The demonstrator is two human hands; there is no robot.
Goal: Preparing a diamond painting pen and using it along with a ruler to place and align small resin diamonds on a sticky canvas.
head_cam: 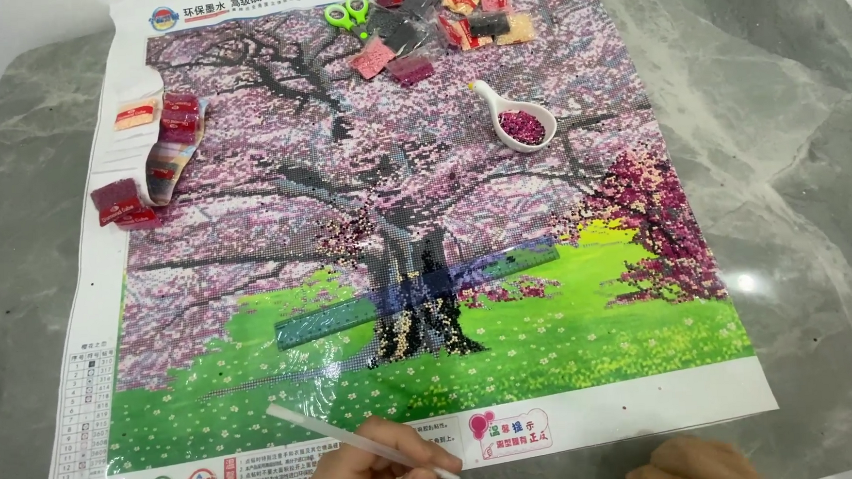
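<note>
A large diamond-painting canvas (275, 140) of a pink blossom tree over green grass lies flat on a grey marble table (802, 181). My left hand (375, 471) is at the canvas's bottom edge, pinching a thin white pen (309, 425) that slants up to the left over the grass area. My right hand (691, 467) rests curled on the table just below the canvas's lower right margin. It is mostly cut off by the frame, and nothing shows in it. A white scoop-shaped tray (490, 105) with dark pink beads (522, 128) sits on the upper right of the picture.
A see-through ruler (323, 321) lies slanted across the tree trunk. Green scissors (346, 12) and several small bead bags (434, 25) lie along the top edge. More red bead bags (123, 202) and a curled strip of film (174, 160) sit at the left edge.
</note>
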